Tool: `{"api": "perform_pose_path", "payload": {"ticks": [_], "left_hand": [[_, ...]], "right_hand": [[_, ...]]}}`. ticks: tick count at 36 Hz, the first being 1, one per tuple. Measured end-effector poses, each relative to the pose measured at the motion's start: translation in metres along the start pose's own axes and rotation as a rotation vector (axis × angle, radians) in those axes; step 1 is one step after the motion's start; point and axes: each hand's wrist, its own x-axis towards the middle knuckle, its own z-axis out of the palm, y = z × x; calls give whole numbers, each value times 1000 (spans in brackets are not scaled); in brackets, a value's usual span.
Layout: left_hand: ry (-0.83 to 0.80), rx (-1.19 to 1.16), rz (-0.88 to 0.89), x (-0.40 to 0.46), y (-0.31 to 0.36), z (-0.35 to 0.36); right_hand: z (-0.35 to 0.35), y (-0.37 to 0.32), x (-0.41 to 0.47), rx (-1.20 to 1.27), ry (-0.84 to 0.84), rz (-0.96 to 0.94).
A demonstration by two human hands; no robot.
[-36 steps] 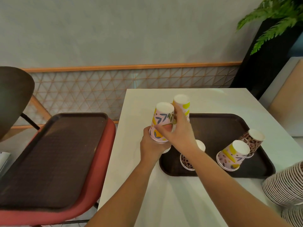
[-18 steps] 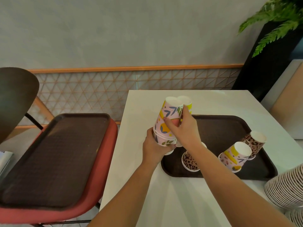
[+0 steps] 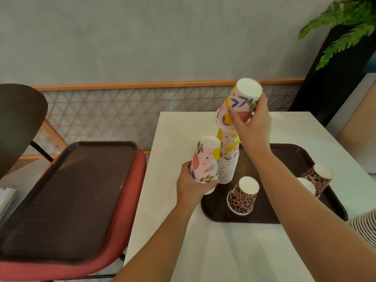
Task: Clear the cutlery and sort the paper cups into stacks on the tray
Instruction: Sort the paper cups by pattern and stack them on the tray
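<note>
My right hand [image 3: 252,123] grips an upside-down pink floral cup [image 3: 239,104], tilted, at the top of a tall stack of floral cups [image 3: 227,159] on the dark brown tray [image 3: 284,216]. Just left of that stack, my left hand [image 3: 193,186] holds another inverted pink floral cup [image 3: 205,159] at the tray's left edge. A leopard-print cup [image 3: 243,196] stands upside down on the tray in front. Another leopard-print cup [image 3: 319,177] lies tilted at the tray's right, with a white cup bottom [image 3: 307,185] partly hidden behind my right forearm. No cutlery is in view.
The tray lies on a white table [image 3: 234,251]. A second brown tray [image 3: 67,196] rests on a red chair [image 3: 126,220] to the left. A striped cup stack [image 3: 364,226] is at the right edge. A plant [image 3: 345,27] stands at the back right.
My right hand lifted its floral cup off the cup in my left hand and raised it up and right to the top of the tall stack. The left hand kept its cup low.
</note>
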Motion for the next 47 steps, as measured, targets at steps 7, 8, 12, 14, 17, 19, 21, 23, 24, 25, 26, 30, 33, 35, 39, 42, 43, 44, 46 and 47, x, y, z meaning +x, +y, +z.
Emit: {"api": "perform_pose_path", "payload": {"ticks": [7, 8, 12, 14, 17, 19, 21, 23, 24, 25, 26, 30, 33, 35, 39, 42, 43, 44, 46, 47], "left_hand": [[3, -14, 10, 1, 2, -1], [6, -14, 11, 1, 3, -1], [16, -12, 27, 1, 6, 0], [23, -7, 35, -1, 8, 1], [29, -10, 48, -2, 11, 1], [16, -16, 52, -3, 14, 1], [-9, -14, 58, -3, 16, 0], [-48, -18, 66, -4, 16, -1], [-70, -23, 68, -5, 16, -1], [-87, -25, 67, -5, 15, -1], [-99, -23, 64, -6, 14, -1], [-94, -22, 52, -6, 14, 0], [-81, 7, 63, -5, 16, -1], [-71, 11, 80, -4, 15, -1], [-63, 15, 76, -2, 13, -1], [-64, -1, 66, -2, 11, -1], [-63, -1, 58, -2, 9, -1], [-61, -1, 50, -3, 8, -1], [-56, -4, 41, -3, 5, -1], [-54, -4, 39, -3, 5, 0]], "right_hand": [[5, 16, -21, -122, -113, 28], [4, 13, -25, -127, -91, 0], [1, 6, -43, -72, -71, -109], [2, 5, -53, -44, -147, -80], [7, 7, -68, -34, -307, 17], [10, 9, -75, -7, -419, 90], [13, 12, -80, 9, -487, 117], [15, 14, -83, 17, -480, 128], [16, 13, -83, 22, -470, 138], [16, 13, -83, 21, -466, 145], [16, 13, -83, 14, -467, 147], [17, 11, -82, -2, -466, 150], [16, 9, -80, 9, -467, 168], [15, 7, -78, -6, -455, 161], [15, 7, -72, -22, -408, 164], [14, 4, -64, -28, -356, 143], [13, 1, -60, -22, -339, 137], [12, -2, -57, -16, -323, 125], [10, -9, -49, -5, -288, 97], [9, -13, -44, 13, -264, 86]]}}
